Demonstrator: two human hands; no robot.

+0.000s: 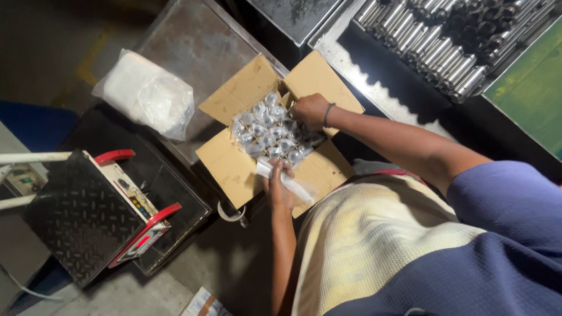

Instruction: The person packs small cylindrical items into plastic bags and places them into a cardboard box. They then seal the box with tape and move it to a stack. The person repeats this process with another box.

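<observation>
Left hand (pixel 280 188) has its fingers wrapped round a plastic-wrapped part (pixel 285 181) at the near edge of the cardboard box (pixel 234 167); right hand (pixel 310 110) looks curled onto the wrapped pieces (pixel 272 131) inside, though its fingertips are kinda hidden.

A cardboard box (pixel 234 167) holds wrapped parts (pixel 270 131); a scale (pixel 88 216) sits left, metal cylinders (pixel 433 47) behind.

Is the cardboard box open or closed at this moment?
Open. The cardboard box has all its flaps spread outward, and wrapped metal parts show inside, standing close together.
</observation>
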